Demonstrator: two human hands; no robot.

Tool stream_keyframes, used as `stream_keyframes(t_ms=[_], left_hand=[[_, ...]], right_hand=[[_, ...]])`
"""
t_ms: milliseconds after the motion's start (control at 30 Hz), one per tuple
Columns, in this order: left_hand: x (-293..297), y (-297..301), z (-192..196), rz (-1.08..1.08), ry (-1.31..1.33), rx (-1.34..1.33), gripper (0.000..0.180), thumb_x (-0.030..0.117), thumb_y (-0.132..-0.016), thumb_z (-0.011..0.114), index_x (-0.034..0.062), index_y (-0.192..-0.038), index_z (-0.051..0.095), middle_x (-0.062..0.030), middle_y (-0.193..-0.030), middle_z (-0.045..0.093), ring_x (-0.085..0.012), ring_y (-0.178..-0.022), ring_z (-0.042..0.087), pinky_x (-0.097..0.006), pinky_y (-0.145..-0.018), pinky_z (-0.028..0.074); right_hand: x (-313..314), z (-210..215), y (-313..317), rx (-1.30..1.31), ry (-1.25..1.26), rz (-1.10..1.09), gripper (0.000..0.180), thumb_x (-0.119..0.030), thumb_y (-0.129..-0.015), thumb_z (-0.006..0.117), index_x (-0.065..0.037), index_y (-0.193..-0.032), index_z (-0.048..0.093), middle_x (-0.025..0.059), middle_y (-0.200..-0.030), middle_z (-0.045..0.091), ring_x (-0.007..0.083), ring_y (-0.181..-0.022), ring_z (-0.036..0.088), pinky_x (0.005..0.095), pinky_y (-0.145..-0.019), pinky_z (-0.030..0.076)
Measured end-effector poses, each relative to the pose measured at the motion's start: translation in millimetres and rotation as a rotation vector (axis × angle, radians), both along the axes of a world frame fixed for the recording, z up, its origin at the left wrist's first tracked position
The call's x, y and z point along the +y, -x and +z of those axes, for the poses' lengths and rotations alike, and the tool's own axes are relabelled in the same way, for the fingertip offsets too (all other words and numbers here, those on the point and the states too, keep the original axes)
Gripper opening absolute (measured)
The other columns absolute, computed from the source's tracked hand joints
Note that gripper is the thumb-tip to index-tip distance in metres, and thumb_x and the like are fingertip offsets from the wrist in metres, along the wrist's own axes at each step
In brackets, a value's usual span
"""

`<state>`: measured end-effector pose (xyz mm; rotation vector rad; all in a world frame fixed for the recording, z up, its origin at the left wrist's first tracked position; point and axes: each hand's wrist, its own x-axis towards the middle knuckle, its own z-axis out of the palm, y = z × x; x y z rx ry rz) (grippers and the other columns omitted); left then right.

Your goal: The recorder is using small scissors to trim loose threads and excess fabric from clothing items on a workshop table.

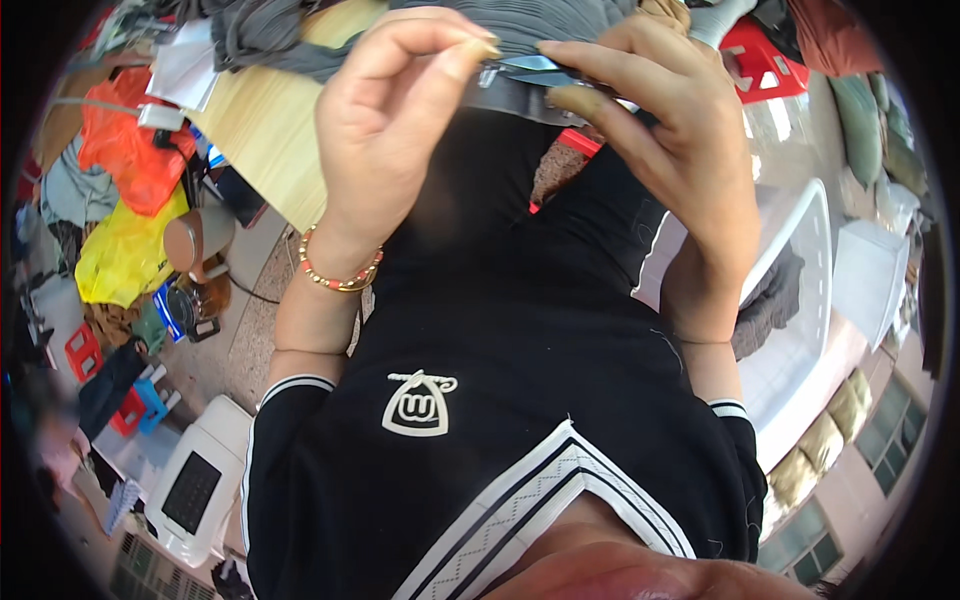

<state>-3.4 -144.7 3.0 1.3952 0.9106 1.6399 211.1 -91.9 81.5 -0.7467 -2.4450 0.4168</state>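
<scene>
My left hand (pixel 405 110) is raised at the top middle, thumb and forefinger pinched together on something too small to make out. A little clear piece (pixel 487 76) shows just below those fingertips. My right hand (pixel 675 125) holds a pair of thread snips (pixel 530 64) between thumb and fingers. Their two bluish blades point left and reach close to the left fingertips; the snips' handle is mostly hidden in the hand. Behind and under both hands lies grey ribbed fabric (pixel 570 28).
A light wooden tabletop (pixel 262 140) is on the left, with more grey cloth (pixel 258 38). Orange (pixel 130 140) and yellow bags (pixel 130 250) lie further left, near a glass pot (pixel 205 305). At right stands a white bin (pixel 815 270) with dark cloth inside; a red stool (pixel 760 65) is beyond.
</scene>
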Motion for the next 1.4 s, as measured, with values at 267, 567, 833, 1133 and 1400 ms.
stream_keyframes(t_ms=[267,567,833,1133,1400], left_hand=[[4.5,-7.3,5.8,-0.087,-0.035,-0.018,0.015,0.0,-0.1,0.051,-0.0049,-0.109,0.063,-0.0155,-0.114,0.064,-0.0211,-0.108,0.063,-0.031,-0.093,0.051],[3.7,-12.1,6.3,-0.024,-0.01,-0.024,0.013,-0.001,-0.098,0.054,-0.0045,-0.108,0.063,-0.0134,-0.111,0.065,-0.0172,-0.099,0.064,-0.029,-0.088,0.052],[-5.5,-12.6,21.8,-0.134,0.087,-0.241,0.011,-0.007,-0.096,0.056,-0.0044,-0.106,0.06,-0.007,-0.112,0.054,-0.0087,-0.096,0.056,-0.021,-0.084,0.046],[-11.5,1.3,14.2,-0.007,0.106,-0.13,0.01,-0.005,-0.097,0.057,-0.0037,-0.105,0.062,-0.0068,-0.111,0.055,-0.0095,-0.096,0.055,-0.021,-0.086,0.044],[11.1,9.1,-9.3,-0.005,-0.337,0.202,0.008,-0.005,-0.096,0.058,-0.0033,-0.102,0.062,-0.0087,-0.11,0.056,-0.0126,-0.096,0.057,-0.024,-0.086,0.046]], right_hand=[[29.6,-42.8,9.6,0.646,-0.396,0.265,0.023,-0.013,-0.08,0.077,-0.006,-0.101,0.073,0.0074,-0.083,0.062,0.0264,-0.074,0.062,0.0356,-0.063,0.049],[3.5,4.7,-5.7,-0.015,-0.024,0.051,0.027,-0.003,-0.081,0.073,-0.003,-0.108,0.073,0.0075,-0.08,0.057,0.0193,-0.071,0.055,0.0301,-0.063,0.043],[4.1,-7.7,-12.5,0.011,0.18,-0.04,0.028,0.002,-0.086,0.07,0.001,-0.114,0.069,0.0073,-0.091,0.062,0.0135,-0.083,0.058,0.0233,-0.073,0.045],[9.1,-32.5,-14.1,0.19,0.03,-0.156,0.031,-0.003,-0.081,0.075,-0.004,-0.112,0.074,0.005,-0.086,0.062,0.0133,-0.077,0.06,0.0248,-0.068,0.046],[10.6,-37.4,-21.3,0.242,-0.022,-0.197,0.03,-0.006,-0.079,0.078,-0.005,-0.109,0.074,0.0052,-0.085,0.065,0.0136,-0.076,0.062,0.0256,-0.067,0.046]])
